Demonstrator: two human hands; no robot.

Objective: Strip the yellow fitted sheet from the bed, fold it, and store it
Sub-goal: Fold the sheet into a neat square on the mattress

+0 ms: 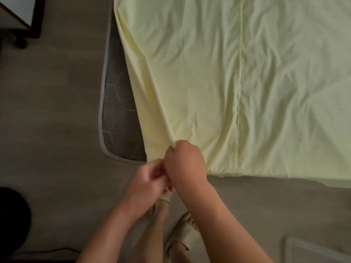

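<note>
The pale yellow cotton fitted sheet (pixel 237 82) lies spread and creased over the bed, already pulled off the near left corner, where the dark grey hexagon-quilted mattress with striped piping (pixel 117 118) shows bare. Both hands meet at that corner: the right hand (pixel 185 162) curls round a gathered ridge of cloth, and the left hand (pixel 150 182), just beside it, pinches the hem lower down. The risk, as I judge it, is that the far corners, which are out of view, may still be hooked under the mattress. A hard pull from here could strain the seam running up the middle or jerk the cloth out of the fingers, dropping the hem onto the grey floor (pixel 53 111) near the sandalled feet (pixel 182 232).
</note>
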